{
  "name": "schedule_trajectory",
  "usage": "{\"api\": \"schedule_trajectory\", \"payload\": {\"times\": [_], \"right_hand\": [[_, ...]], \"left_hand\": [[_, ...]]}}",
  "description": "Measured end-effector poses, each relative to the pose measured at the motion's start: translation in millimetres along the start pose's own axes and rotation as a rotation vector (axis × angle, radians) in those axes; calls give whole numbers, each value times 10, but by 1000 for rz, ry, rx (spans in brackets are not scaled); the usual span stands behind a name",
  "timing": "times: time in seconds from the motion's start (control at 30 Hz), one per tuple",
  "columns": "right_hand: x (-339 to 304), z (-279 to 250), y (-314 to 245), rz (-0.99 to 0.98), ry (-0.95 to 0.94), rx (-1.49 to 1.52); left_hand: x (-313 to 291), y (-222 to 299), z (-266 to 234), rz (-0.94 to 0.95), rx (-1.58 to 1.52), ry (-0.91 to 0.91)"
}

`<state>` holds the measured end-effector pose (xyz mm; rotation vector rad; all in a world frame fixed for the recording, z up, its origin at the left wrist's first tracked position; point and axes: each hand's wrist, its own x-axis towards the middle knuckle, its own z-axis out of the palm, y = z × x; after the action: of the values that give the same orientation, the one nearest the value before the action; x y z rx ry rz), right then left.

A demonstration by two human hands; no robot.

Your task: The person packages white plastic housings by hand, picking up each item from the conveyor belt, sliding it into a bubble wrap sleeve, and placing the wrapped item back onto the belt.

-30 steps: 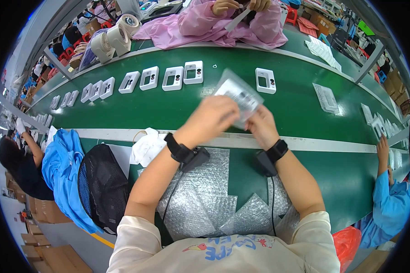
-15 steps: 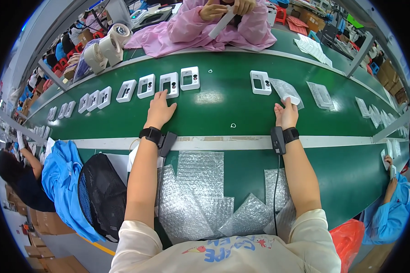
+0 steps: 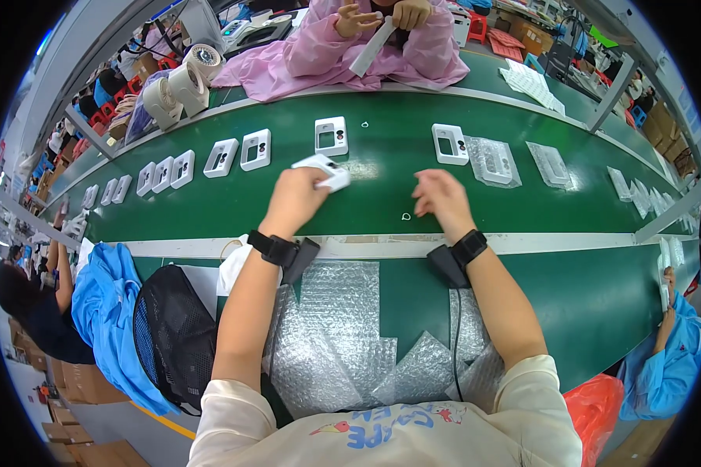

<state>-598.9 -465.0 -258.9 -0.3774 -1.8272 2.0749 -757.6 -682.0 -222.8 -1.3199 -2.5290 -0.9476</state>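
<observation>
Left hand point(image 3: 296, 199) holds white housing point(image 3: 332, 168); near edge hidden.

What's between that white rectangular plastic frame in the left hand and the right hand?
Only smooth, bare green tabletop lies between the white frame and the right hand in the head view.

Frames point(image 3: 331, 125) are lying in a row along the bench point(image 3: 241, 206), with pouches point(image 3: 549, 165) lying to their right and rolls point(image 3: 187, 84) standing behind, toward the left. Before the rail point(image 3: 553, 242), bubble sheets point(image 3: 340, 300) are resting on the table point(image 3: 584, 303), a garment point(image 3: 110, 307) lying leftward.
</observation>
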Motion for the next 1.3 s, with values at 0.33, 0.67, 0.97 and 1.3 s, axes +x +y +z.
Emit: {"api": "schedule_trajectory", "payload": {"times": [0.33,0.67,0.97,1.3], "right_hand": [[-170,254,-26,171,-145,103],[-57,114,7,95,40,429],[-74,145,28,59,28,406],[-29,161,116,-6,68,451]], "left_hand": [[-225,661,185,397,-308,-196],[-382,475,-58,196,191,-581],[-346,471,12,209,57,-882],[-111,59,-162,145,-569,-380]]}}
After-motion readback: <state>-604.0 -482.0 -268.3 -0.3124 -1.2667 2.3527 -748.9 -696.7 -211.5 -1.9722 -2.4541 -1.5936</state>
